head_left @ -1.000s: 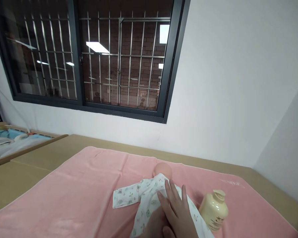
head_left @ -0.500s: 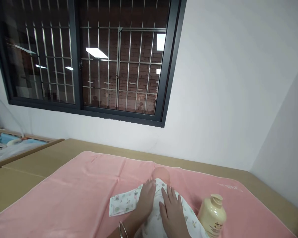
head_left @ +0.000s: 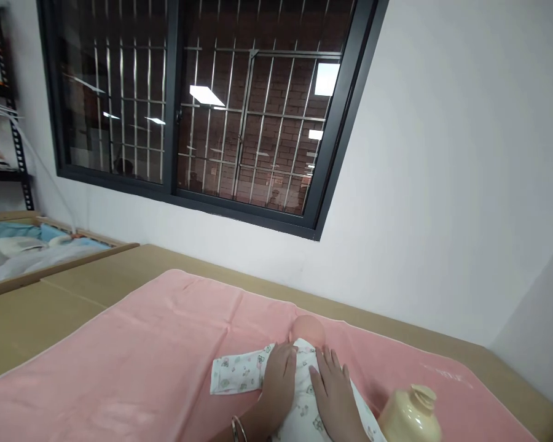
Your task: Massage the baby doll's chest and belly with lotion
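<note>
A baby doll (head_left: 308, 329) lies on a pink mat (head_left: 156, 344), only its round head bare. White printed baby clothing (head_left: 239, 372) covers its body, with one sleeve stretched out to the left. My left hand (head_left: 280, 379) rests flat on the left side of the clothing near the shoulder, a bangle at the wrist. On the other side my right hand (head_left: 335, 391) lies flat with its fingers spread a little. Neither hand grasps anything. The lower part of the doll is cut off by the frame.
A cream pump bottle (head_left: 412, 416) stands on the mat to the right of the doll. Beyond the mat is a tan tabletop (head_left: 78, 301) against a white wall with a barred window (head_left: 253, 123). A wooden-edged bin (head_left: 41, 248) with blue and white items is at far left.
The camera view has turned left and tilted, bringing a shelf into view. Both hands stay flat on the clothing, with small shifts of the fingers.
</note>
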Tool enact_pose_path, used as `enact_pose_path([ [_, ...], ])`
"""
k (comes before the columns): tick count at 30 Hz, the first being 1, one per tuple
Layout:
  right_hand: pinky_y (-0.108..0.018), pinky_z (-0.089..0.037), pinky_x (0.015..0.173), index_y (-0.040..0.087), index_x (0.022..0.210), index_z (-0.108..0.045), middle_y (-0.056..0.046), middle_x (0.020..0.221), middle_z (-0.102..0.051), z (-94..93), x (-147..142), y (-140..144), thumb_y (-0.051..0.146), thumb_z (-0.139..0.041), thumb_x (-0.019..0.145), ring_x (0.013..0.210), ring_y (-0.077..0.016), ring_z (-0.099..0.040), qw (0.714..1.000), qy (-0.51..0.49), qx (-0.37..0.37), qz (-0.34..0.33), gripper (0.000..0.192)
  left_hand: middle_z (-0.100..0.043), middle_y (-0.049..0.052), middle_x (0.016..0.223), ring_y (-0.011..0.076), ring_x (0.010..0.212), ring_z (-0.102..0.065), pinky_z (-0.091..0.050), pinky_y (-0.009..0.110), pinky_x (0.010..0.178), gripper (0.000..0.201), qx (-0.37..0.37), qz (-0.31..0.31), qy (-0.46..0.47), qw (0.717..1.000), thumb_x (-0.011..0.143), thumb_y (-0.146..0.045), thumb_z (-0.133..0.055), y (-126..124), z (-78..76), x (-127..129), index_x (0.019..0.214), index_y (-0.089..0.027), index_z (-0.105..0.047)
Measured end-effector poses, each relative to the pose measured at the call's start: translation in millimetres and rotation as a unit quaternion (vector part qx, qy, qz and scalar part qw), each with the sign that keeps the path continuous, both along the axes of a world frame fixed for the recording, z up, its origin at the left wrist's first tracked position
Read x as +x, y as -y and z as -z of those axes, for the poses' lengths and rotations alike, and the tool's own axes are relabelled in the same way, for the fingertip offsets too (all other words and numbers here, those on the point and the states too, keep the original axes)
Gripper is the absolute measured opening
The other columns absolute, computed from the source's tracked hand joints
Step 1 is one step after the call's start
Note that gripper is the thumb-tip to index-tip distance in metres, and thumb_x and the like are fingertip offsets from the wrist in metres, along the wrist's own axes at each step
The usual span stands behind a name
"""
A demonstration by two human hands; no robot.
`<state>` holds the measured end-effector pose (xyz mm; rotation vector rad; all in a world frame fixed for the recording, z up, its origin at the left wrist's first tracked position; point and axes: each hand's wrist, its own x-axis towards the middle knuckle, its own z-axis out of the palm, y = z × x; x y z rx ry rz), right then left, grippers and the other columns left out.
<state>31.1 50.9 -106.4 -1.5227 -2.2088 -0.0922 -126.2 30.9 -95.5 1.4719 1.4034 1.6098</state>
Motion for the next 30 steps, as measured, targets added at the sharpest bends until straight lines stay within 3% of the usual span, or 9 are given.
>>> enact_pose_path([
  [2,-0.064,-0.028,0.108,0.021,0.144,-0.042,-0.011,0.148,-0.038,-2.9,-14.7,2.3,0.043,-0.035,0.095,0.138,-0.0358,-0.033,0.999,0.021,0.034,-0.018,0.054,-0.065,0.01,0.116,0.0201,0.112,-0.055,-0.035,0.04,0.109,0.045,-0.003,-0.004,0.022,1.0,0.095,-0.047,-0.03,-0.3,3.0,-0.7,0.106,-0.018,-0.063],
  [5,-0.061,-0.029,0.109,0.03,0.145,-0.04,-0.006,0.148,-0.04,25.0,-14.6,5.5,0.04,-0.042,0.093,0.137,-0.0344,-0.035,0.98,0.054,0.13,-0.142,0.052,-0.066,0.01,0.114,0.0196,0.11,-0.057,-0.038,0.038,0.107,0.046,-0.006,0.004,0.027,1.0,0.095,-0.048,-0.03,-1.5,5.3,-1.7,0.1,-0.018,-0.064],
  [8,-0.054,-0.029,0.112,0.034,0.144,-0.039,-0.003,0.143,-0.047,66.8,11.4,6.6,0.034,-0.041,0.095,0.134,-0.0287,-0.041,0.946,0.067,0.204,-0.243,0.048,-0.067,0.009,0.111,0.02,0.108,-0.058,-0.037,0.039,0.107,0.045,0.002,-0.001,0.005,1.0,0.095,-0.047,-0.029,-3.2,5.6,-0.6,0.092,-0.02,-0.065],
  [11,-0.051,-0.029,0.113,0.036,0.142,-0.041,-0.002,0.141,-0.051,84.0,42.3,8.0,0.027,-0.035,0.098,0.133,-0.0243,-0.043,0.944,0.053,0.213,-0.247,0.045,-0.068,0.009,0.109,0.0212,0.106,-0.058,-0.037,0.042,0.107,0.047,0.018,-0.01,-0.016,1.0,0.096,-0.046,-0.028,-4.5,5.1,1.6,0.086,-0.02,-0.065],
  [15,-0.055,-0.026,0.113,0.032,0.146,-0.036,-0.004,0.15,-0.036,44.5,49.7,13.2,0.034,-0.032,0.099,0.139,-0.0268,-0.032,0.969,0.012,0.147,-0.196,0.047,-0.068,0.01,0.105,0.0221,0.104,-0.058,-0.039,0.044,0.103,0.048,0.026,-0.011,-0.035,0.999,0.096,-0.044,-0.026,-3.3,1.5,1.5,0.088,-0.02,-0.066],
  [17,-0.054,-0.024,0.115,0.026,0.15,-0.027,-0.006,0.152,-0.032,12.6,36.9,14.1,0.038,-0.034,0.098,0.141,-0.0256,-0.03,0.984,-0.003,0.085,-0.156,0.053,-0.069,0.009,0.102,0.0221,0.102,-0.059,-0.04,0.044,0.102,0.047,0.026,-0.007,-0.045,0.999,0.096,-0.043,-0.026,-1.6,-1.6,0.1,0.09,-0.02,-0.067],
  [20,-0.057,-0.02,0.116,0.024,0.147,-0.035,-0.007,0.151,-0.035,-19.6,13.7,13.3,0.041,-0.036,0.097,0.141,-0.0261,-0.03,0.99,-0.002,0.025,-0.139,0.053,-0.07,0.009,0.1,0.0223,0.1,-0.06,-0.041,0.043,0.1,0.047,0.025,-0.008,-0.049,0.998,0.096,-0.041,-0.026,0.5,-5.0,-1.5,0.09,-0.019,-0.067],
  [24,-0.059,-0.024,0.114,0.024,0.141,-0.045,-0.007,0.148,-0.039,-15.8,2.0,19.3,0.043,-0.034,0.097,0.139,-0.0279,-0.034,0.993,-0.032,0.039,-0.105,0.049,-0.069,0.009,0.103,0.0217,0.1,-0.06,-0.042,0.041,0.1,0.044,0.027,-0.015,-0.044,0.999,0.096,-0.04,-0.028,0.6,-4.1,-1.4,0.092,-0.02,-0.067],
  [30,-0.059,-0.023,0.114,0.021,0.145,-0.04,-0.008,0.153,-0.03,4.8,3.7,52.1,0.039,-0.032,0.098,0.141,-0.029,-0.027,0.996,-0.057,0.033,-0.061,0.051,-0.07,0.008,0.1,0.021,0.097,-0.06,-0.044,0.041,0.097,0.045,0.023,-0.012,-0.08,0.996,0.096,-0.038,-0.026,-0.7,-2.6,-3.4,0.086,-0.02,-0.067],
])
